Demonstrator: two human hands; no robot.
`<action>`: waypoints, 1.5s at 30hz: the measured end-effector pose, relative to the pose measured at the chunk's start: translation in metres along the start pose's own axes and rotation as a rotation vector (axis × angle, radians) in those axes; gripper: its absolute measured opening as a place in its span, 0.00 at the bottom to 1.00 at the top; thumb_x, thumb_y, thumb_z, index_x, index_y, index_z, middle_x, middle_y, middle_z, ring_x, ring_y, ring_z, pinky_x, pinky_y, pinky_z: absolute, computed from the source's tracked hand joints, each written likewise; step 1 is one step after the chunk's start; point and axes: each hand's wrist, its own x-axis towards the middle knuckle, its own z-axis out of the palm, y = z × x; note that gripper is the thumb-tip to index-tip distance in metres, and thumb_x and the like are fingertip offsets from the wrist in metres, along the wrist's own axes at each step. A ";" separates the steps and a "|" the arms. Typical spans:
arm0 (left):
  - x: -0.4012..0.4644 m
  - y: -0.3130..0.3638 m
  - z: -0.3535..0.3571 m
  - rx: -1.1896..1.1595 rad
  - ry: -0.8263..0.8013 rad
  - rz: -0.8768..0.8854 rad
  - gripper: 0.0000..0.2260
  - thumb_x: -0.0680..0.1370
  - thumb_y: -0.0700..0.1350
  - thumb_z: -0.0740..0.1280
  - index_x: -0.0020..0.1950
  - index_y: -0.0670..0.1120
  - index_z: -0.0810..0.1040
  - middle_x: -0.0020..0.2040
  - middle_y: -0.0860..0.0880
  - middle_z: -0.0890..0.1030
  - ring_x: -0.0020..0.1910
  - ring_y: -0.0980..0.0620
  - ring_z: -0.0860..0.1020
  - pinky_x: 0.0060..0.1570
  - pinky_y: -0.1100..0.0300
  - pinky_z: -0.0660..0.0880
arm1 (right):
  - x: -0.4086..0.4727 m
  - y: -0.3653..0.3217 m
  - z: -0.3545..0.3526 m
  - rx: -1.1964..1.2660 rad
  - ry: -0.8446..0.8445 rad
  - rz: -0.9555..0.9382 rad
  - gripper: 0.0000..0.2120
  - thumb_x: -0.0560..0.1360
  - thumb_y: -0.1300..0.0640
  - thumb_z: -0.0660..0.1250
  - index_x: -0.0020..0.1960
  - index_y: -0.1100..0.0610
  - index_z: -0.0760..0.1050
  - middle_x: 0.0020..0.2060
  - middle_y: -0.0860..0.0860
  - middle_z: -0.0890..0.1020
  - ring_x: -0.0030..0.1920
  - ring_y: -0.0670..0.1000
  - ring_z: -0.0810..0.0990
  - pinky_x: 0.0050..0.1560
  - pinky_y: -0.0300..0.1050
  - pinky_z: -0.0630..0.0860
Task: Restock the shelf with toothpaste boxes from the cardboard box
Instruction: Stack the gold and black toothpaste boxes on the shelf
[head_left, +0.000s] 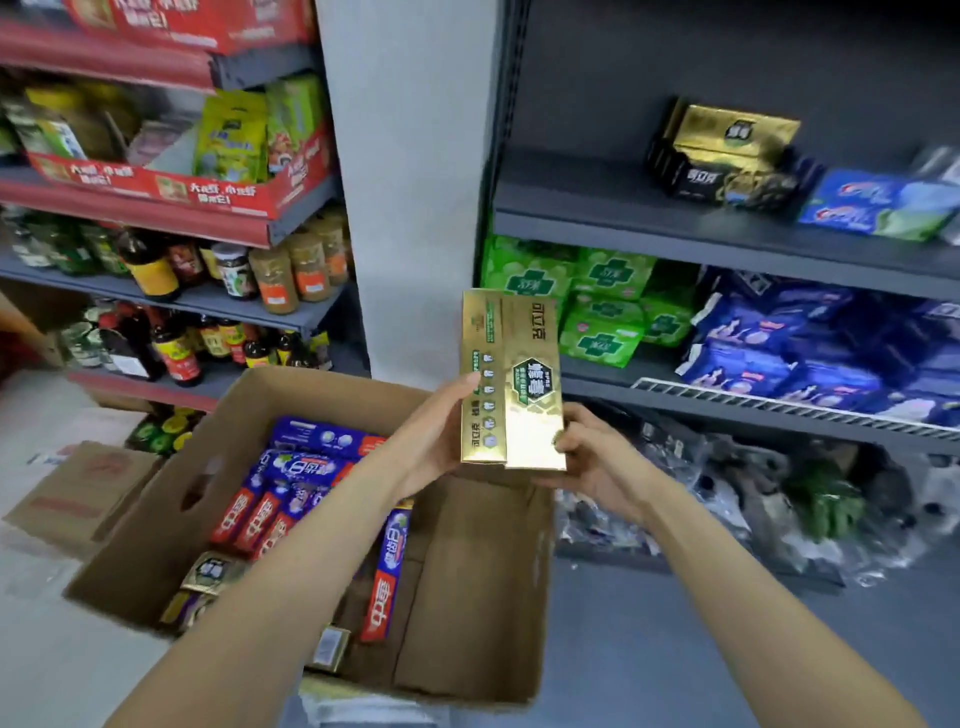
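Left rack: sauce bottles (171, 353) on lower shelves, jars (291, 275) above, snack bags in red display tray (218, 192). Right, mid shelf: green packs (597, 306), blue packs (810, 348). Small carton (78, 493) on floor.

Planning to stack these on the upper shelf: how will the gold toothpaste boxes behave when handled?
The gold toothpaste boxes look stiff: flat faces and sharp edges hold shape between the left hand and right hand. The glossy foil is probably slippery. Standing tall and narrow on end, they may tip; flat seems safer.
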 end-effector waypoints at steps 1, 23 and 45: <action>0.009 0.002 0.024 -0.007 -0.020 0.023 0.22 0.75 0.58 0.60 0.66 0.50 0.71 0.61 0.46 0.80 0.57 0.48 0.80 0.48 0.54 0.79 | -0.004 -0.011 -0.016 0.039 0.016 -0.004 0.20 0.61 0.63 0.62 0.53 0.58 0.68 0.50 0.57 0.76 0.50 0.56 0.75 0.48 0.54 0.77; 0.189 0.090 0.265 0.892 0.604 0.682 0.36 0.64 0.52 0.78 0.68 0.52 0.67 0.60 0.52 0.75 0.59 0.53 0.73 0.49 0.61 0.67 | -0.019 -0.168 -0.276 -0.125 0.491 -0.431 0.06 0.73 0.54 0.68 0.50 0.53 0.76 0.52 0.57 0.82 0.55 0.58 0.80 0.61 0.60 0.74; 0.389 0.236 0.288 1.202 0.565 0.684 0.32 0.68 0.57 0.74 0.67 0.50 0.67 0.60 0.49 0.78 0.58 0.47 0.77 0.55 0.56 0.73 | 0.110 -0.315 -0.375 -0.179 0.616 -0.674 0.06 0.75 0.56 0.66 0.41 0.50 0.73 0.40 0.45 0.79 0.44 0.47 0.76 0.46 0.41 0.70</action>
